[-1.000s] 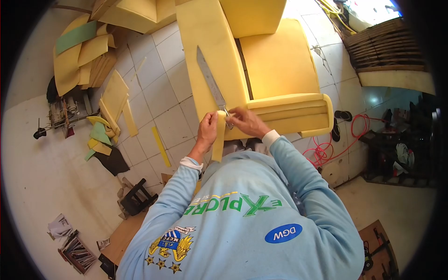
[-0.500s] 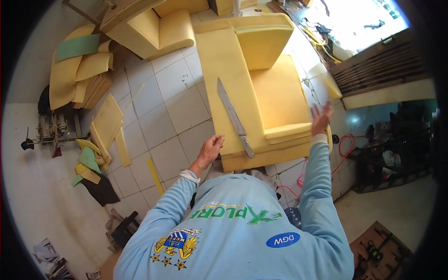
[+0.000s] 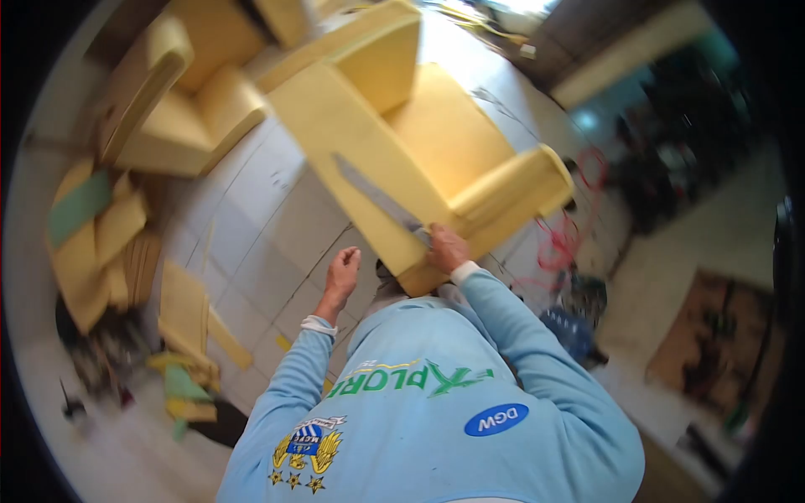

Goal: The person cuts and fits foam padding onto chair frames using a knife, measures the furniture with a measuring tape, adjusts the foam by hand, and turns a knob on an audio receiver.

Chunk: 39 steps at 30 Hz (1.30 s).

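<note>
The right hand wraps its fingers round a long, pointed grey metal knife; the left hand curls loosely, contents unclear.

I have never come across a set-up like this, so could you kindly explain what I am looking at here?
Certainly. There is no machine: these are a person's own bare hands, seen by a camera worn on the head, looking forward and down. That is why the blue sweatshirt fills the bottom. Ahead is a yellow padded chair, with a long knife lying on its arm. The right hand is at the knife's handle; blur hides how firm the grip is. The left hand, fingers curled, is beside the chair with nothing visible in it.
</note>
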Each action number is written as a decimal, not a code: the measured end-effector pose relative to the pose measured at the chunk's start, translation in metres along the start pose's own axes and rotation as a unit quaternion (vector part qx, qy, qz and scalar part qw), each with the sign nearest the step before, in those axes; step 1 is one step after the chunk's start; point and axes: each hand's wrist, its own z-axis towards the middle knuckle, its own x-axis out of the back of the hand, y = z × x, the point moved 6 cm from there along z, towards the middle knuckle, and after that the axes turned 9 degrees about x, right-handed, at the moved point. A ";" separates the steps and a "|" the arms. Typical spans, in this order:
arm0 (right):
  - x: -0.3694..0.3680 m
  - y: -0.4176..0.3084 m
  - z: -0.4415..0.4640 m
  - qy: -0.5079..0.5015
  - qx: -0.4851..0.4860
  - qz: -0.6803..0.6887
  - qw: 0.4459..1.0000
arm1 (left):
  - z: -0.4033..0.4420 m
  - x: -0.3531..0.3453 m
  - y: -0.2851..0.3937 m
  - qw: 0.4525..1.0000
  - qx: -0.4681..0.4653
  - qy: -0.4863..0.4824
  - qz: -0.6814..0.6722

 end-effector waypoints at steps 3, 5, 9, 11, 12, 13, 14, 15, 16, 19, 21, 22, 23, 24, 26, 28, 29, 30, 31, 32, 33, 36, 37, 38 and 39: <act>-0.021 0.020 -0.008 -0.006 -0.014 0.027 1.000 | -0.007 -0.039 0.056 0.992 -0.097 -0.066 0.037; -0.004 0.017 -0.017 -0.017 -0.016 0.054 0.998 | -0.015 -0.064 0.081 0.973 -0.173 -0.057 0.143; 0.152 -0.009 -0.058 0.255 -0.013 0.351 0.901 | -0.013 -0.112 0.079 0.903 -0.303 -0.022 0.304; 0.313 -0.055 -0.127 0.499 0.196 0.216 0.816 | -0.025 -0.133 0.070 0.876 -0.322 -0.010 0.359; 0.365 -0.076 -0.181 0.628 0.257 0.187 0.711 | -0.027 -0.145 0.065 0.878 -0.290 -0.036 0.378; 0.409 -0.098 -0.236 0.739 0.294 0.128 0.592 | -0.030 -0.155 0.061 0.880 -0.272 -0.037 0.388; 0.442 -0.120 -0.274 0.726 0.499 0.208 0.425 | -0.031 -0.167 0.056 0.881 -0.253 -0.037 0.397; 0.471 -0.142 -0.310 0.640 0.687 0.226 0.259 | -0.032 -0.176 0.050 0.883 -0.235 -0.037 0.405; 0.486 -0.143 -0.327 0.631 0.693 0.209 0.279 | -0.032 -0.182 0.045 0.879 -0.222 -0.017 0.421; 0.503 -0.116 -0.350 0.638 0.660 0.193 0.347 | -0.029 -0.205 0.041 0.869 -0.203 0.032 0.450; 0.506 -0.094 -0.366 0.634 0.663 0.199 0.345 | -0.031 -0.209 0.039 0.868 -0.192 0.076 0.452; 0.509 -0.084 -0.374 0.637 0.661 0.205 0.340 | -0.036 -0.213 0.044 0.871 -0.173 0.086 0.452; 0.513 -0.074 -0.381 0.639 0.658 0.212 0.338 | -0.039 -0.217 0.044 0.871 -0.174 0.095 0.449; 0.519 -0.065 -0.386 0.643 0.652 0.215 0.338 | -0.041 -0.222 0.045 0.870 -0.177 0.100 0.450; 0.527 -0.048 -0.395 0.639 0.653 0.221 0.343 | -0.039 -0.234 0.055 0.864 -0.186 0.120 0.451; 0.525 -0.033 -0.409 0.649 0.650 0.214 0.332 | -0.032 -0.241 0.063 0.864 -0.190 0.149 0.442; 0.522 -0.021 -0.420 0.684 0.630 0.208 0.303 | -0.031 -0.242 0.060 0.864 -0.186 0.164 0.437; 0.520 -0.015 -0.427 0.691 0.621 0.190 0.318 | -0.029 -0.240 0.056 0.872 -0.174 0.197 0.412; 0.519 -0.010 -0.432 0.697 0.614 0.167 0.330 | -0.027 -0.239 0.059 0.878 -0.165 0.230 0.387; 0.519 -0.007 -0.436 0.705 0.606 0.145 0.339 | -0.026 -0.238 0.061 0.880 -0.157 0.265 0.362; 0.521 -0.006 -0.439 0.713 0.598 0.143 0.335 | -0.024 -0.238 0.054 0.894 -0.107 0.259 0.350; 0.522 -0.007 -0.439 0.684 0.630 0.174 0.324 | -0.023 -0.235 0.038 0.929 -0.034 0.253 0.267; 0.515 -0.003 -0.437 0.634 0.671 0.205 0.326 | -0.025 -0.239 0.037 0.928 -0.036 0.259 0.265; 0.512 -0.003 -0.435 0.580 0.707 0.237 0.327 | -0.027 -0.240 0.036 0.926 -0.037 0.267 0.264; 0.513 -0.005 -0.436 0.608 0.684 0.208 0.346 | -0.027 -0.236 0.037 0.923 -0.038 0.278 0.262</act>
